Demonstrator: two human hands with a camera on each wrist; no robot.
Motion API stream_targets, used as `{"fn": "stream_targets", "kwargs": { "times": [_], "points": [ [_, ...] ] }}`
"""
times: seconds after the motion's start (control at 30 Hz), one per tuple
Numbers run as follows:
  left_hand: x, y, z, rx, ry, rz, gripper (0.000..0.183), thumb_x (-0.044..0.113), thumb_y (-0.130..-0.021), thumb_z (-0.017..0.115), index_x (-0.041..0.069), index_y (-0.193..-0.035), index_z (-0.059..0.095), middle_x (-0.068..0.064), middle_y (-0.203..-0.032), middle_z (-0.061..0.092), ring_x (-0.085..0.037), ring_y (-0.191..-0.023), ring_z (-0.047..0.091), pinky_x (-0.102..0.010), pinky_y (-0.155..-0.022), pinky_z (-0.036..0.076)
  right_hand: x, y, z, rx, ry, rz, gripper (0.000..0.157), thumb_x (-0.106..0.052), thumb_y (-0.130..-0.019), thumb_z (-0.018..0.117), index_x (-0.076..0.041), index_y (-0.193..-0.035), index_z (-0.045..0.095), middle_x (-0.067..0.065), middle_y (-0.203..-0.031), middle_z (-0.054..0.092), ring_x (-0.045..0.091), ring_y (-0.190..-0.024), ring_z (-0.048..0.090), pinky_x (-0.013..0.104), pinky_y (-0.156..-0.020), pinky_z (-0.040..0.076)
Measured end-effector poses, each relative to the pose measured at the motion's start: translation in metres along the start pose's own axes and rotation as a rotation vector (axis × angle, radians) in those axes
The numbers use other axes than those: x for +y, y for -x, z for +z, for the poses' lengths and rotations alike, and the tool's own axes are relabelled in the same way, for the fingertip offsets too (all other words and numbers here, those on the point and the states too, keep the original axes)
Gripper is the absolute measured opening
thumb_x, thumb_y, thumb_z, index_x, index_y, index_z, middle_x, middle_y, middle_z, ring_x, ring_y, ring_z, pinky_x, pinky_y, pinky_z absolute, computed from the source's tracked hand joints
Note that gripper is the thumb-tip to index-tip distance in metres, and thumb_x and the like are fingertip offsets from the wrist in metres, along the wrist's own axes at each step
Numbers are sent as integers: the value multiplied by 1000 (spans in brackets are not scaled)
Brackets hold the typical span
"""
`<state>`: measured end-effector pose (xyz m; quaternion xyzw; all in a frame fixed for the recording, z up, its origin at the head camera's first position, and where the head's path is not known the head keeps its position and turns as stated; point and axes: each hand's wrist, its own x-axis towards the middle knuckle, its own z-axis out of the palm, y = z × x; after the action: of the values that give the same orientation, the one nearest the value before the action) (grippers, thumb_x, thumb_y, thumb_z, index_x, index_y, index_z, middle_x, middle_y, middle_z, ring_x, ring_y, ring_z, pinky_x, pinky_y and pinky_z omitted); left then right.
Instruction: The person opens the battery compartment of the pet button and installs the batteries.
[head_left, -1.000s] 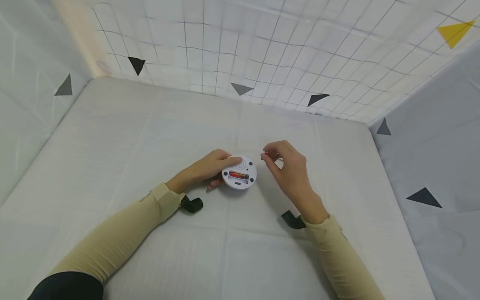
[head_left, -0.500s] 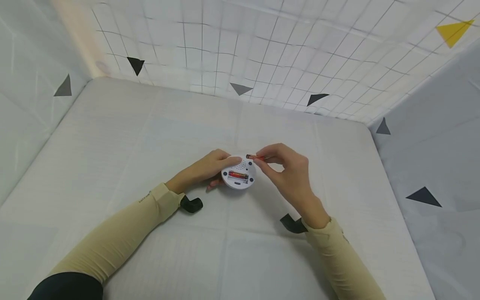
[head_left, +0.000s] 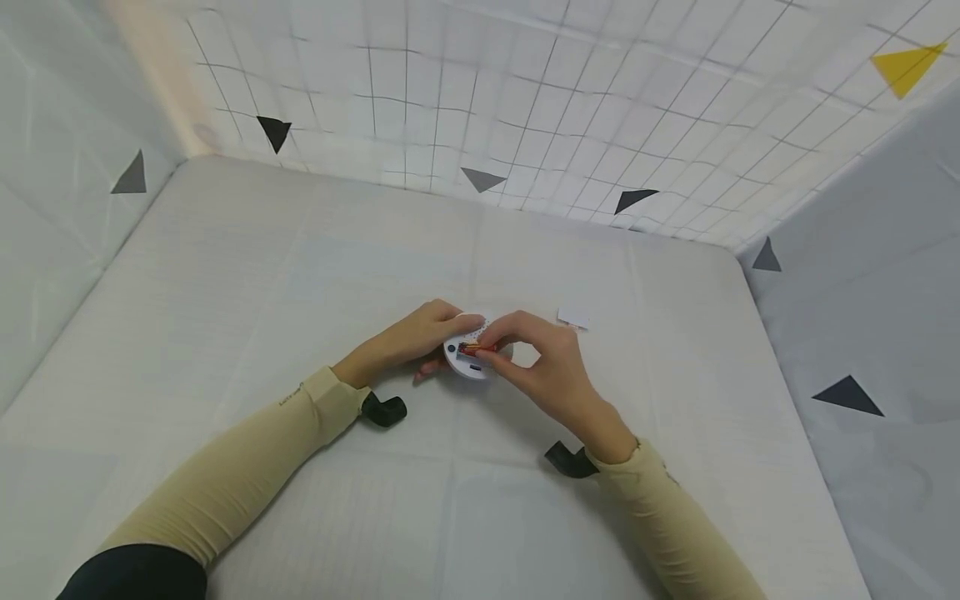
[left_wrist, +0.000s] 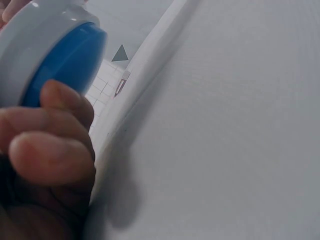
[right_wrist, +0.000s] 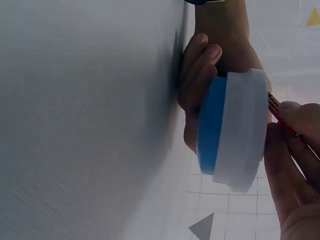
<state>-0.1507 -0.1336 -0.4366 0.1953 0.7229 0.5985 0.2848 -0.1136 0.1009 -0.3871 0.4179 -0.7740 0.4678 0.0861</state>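
Observation:
My left hand (head_left: pixel 420 329) grips a round white device (head_left: pixel 459 365) by its left side, thumb across the speaker holes, holding it above the white surface. Its back, with rubber feet and an open battery compartment, faces up; the blue dome (right_wrist: pixel 211 127) on the other side faces down. Between thumb and fingertips, my right hand (head_left: pixel 555 367) pinches a slim red battery (right_wrist: pixel 281 114), tilted with one end at the back of the device. In the head view my right fingers partly hide the compartment. In the left wrist view, curled left fingers (left_wrist: pixel 47 155) lie under the blue dome.
A small white rectangular piece (head_left: pixel 573 318) lies on the white-covered surface (head_left: pixel 360 517) behind my right hand. White sheeted walls with grid lines and dark triangles (head_left: pixel 483 178) stand at the back and sides. Black curved mounts (head_left: pixel 384 410) stick out at both wrists.
My right hand has moved left and down with the battery, from beside the device to over its compartment. The small white piece has come fully into view. The left hand stays in place.

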Motion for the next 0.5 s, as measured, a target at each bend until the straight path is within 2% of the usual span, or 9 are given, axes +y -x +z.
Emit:
{"fn": "stream_targets", "kwargs": {
  "times": [0.17,0.5],
  "points": [
    [0,1,1,-3,17,13,53,50,-109,51,3,-87,66,-7,-54,50,-20,-36,41,-32,-34,40,4,2,5,-5,20,-35,22,0,-86,86,-9,-102,74,-3,-102,74,10,-91,68,30,-81,58],
    [1,2,2,-3,31,15,53,51,-108,53,3,-88,66,-6,-54,50,-20,-35,40,-33,-33,39,9,3,9,-4,92,-19,21,-3,-85,87,-11,-100,76,-1,-96,73,14,-85,65,28,-74,54]
  ]
}}
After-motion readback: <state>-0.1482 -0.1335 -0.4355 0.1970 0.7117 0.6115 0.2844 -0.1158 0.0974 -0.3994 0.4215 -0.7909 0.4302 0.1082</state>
